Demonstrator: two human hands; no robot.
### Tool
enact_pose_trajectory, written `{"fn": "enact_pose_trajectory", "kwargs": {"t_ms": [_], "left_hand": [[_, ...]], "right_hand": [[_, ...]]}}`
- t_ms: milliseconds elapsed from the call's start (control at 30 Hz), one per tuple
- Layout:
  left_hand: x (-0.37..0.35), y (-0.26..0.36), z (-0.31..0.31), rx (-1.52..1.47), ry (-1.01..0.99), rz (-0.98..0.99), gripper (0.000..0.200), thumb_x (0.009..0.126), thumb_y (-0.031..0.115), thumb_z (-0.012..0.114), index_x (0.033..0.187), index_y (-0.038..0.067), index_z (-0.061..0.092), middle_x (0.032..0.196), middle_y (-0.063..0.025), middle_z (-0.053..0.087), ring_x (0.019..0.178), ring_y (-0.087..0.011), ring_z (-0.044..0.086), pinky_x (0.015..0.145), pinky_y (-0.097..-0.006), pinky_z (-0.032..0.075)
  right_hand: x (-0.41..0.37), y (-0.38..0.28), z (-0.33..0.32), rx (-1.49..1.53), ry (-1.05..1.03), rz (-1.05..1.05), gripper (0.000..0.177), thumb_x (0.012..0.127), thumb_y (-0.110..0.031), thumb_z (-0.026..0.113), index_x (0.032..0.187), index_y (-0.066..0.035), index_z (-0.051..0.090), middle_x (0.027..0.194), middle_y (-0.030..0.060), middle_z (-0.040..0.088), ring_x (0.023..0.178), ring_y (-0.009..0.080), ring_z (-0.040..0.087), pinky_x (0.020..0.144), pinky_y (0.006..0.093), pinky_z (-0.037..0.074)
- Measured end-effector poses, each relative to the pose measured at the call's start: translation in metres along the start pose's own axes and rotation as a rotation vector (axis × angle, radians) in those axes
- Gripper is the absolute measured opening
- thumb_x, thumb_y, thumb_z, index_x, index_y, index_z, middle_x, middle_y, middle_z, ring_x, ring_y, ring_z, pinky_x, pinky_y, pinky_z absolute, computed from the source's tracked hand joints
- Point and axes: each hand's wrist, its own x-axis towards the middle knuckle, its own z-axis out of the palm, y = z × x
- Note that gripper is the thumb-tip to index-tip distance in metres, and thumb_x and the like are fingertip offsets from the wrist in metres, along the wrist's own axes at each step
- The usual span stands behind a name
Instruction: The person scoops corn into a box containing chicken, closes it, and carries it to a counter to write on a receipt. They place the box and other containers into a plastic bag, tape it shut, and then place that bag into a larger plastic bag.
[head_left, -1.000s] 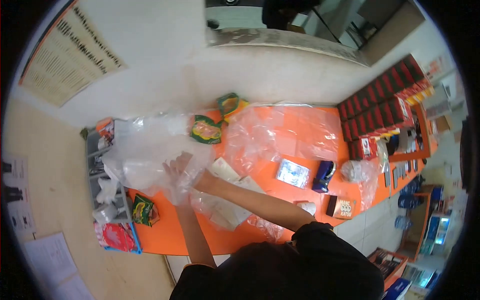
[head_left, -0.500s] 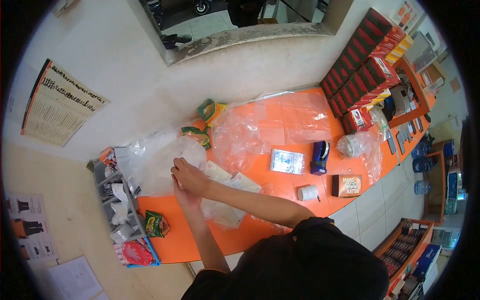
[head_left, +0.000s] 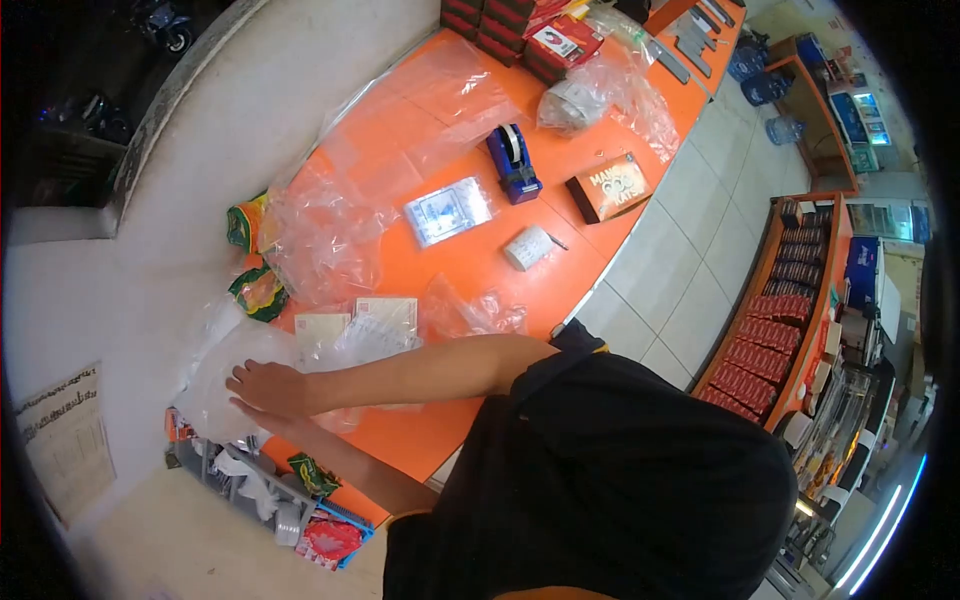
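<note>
My right hand (head_left: 268, 388) lies over a clear plastic bag (head_left: 215, 360) at the left end of the orange table, fingers bent but apart. Just below it, my left hand (head_left: 262, 416) reaches to the same plastic; its fingers are mostly hidden, so its grip cannot be made out. Beside my right forearm are cream paper cards (head_left: 386, 314), partly covered by clear plastic. Green-and-yellow packets (head_left: 258, 292) lie at the wall side of the bag.
A grey divided organizer (head_left: 235, 480) stands near my left arm, by a green packet (head_left: 314, 474). Farther along the orange table (head_left: 440, 275) are crumpled plastic (head_left: 325, 240), a wrapped blue-and-white pack (head_left: 448, 212), a blue tape dispenser (head_left: 514, 165), a paper roll (head_left: 528, 248) and a box (head_left: 610, 188).
The camera view has turned and shifted, bringing the shelves at right more into view. My right hand's fingers look more spread than before. Both hands remain at the plastic bag.
</note>
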Motion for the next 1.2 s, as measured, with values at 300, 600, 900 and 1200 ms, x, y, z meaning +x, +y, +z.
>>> {"fn": "enact_pose_trajectory", "kwargs": {"t_ms": [300,600,900,1200], "left_hand": [[0.038,0.017,0.0,0.018,0.078,0.074,0.044,0.085,0.011,0.066,0.124,-0.002,0.051,0.112,-0.0091,0.061,0.099,-0.0202,0.059,0.083,-0.0324,0.05],[0.102,0.03,0.014,-0.023,0.11,0.037,0.043,0.084,0.008,0.065,0.124,-0.002,0.051,0.112,-0.0091,0.062,0.099,-0.02,0.059,0.084,-0.0319,0.05],[0.098,0.037,0.026,-0.026,0.166,0.095,0.043,0.084,0.005,0.064,0.124,-0.003,0.051,0.113,-0.0091,0.062,0.1,-0.0197,0.06,0.084,-0.0313,0.05],[0.017,0.051,0.028,0.144,0.432,0.312,0.048,0.08,-0.003,0.056,0.127,-0.003,0.047,0.108,-0.0111,0.063,0.097,-0.0189,0.06,0.08,-0.029,0.05]], "right_hand": [[-0.009,0.014,0.026,0.115,0.003,0.085,0.019,0.082,-0.009,0.055,0.098,-0.003,0.065,0.111,0.0146,0.058,0.106,0.0299,0.059,0.091,0.041,0.051],[-0.013,0.014,-0.025,-0.132,-0.14,-0.466,0.009,0.081,-0.01,0.058,0.089,-0.005,0.06,0.088,0.0091,0.059,0.089,0.0255,0.062,0.068,0.0369,0.054],[0.036,0.047,-0.046,0.13,-0.053,-0.336,0.038,0.086,-0.013,0.061,0.122,-0.003,0.055,0.103,0.0163,0.058,0.097,0.0319,0.06,0.078,0.0412,0.052],[0.052,0.024,-0.068,0.107,-0.329,-0.084,0.066,0.079,-0.018,0.068,0.133,0.009,0.042,0.122,0.0224,0.057,0.113,0.0385,0.056,0.088,0.0454,0.05]]}}
